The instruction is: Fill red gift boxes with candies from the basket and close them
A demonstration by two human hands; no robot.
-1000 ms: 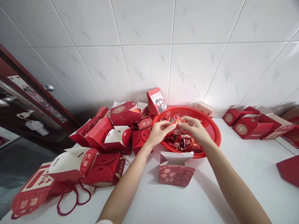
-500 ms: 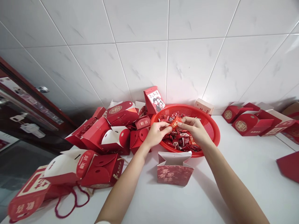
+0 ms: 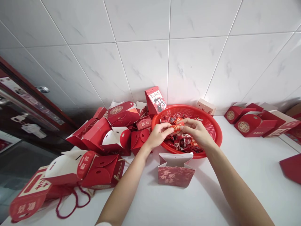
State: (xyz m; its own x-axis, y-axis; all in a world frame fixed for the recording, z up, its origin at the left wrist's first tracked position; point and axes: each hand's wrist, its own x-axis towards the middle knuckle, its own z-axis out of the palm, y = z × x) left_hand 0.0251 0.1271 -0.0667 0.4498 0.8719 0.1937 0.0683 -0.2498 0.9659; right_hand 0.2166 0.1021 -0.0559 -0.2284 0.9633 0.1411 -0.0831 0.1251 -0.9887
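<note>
A red-orange wrapped candy (image 3: 178,126) is pinched at both ends between my two hands, above a red plastic basket (image 3: 215,131). My left hand (image 3: 161,134) grips its left end with thumb and fingers. The other end is between the thumb and fingers of my right hand (image 3: 195,131). Wrapped candies (image 3: 187,142) in red and dark red lie in the basket below. In front of the basket stands a small red gift box (image 3: 176,176) with its top open; its bottom inside is hidden.
Many red gift boxes (image 3: 97,133) crowd the left side, some with cords. An upright box (image 3: 156,102) leans near the tiled wall behind the basket. More boxes (image 3: 255,125) stand at the right. A dark cabinet with keys (image 3: 33,128) is at far left.
The candy between my fingers has turned, so a different part of its wrapper faces up. Both hands remain in nearly the same place over the basket.
</note>
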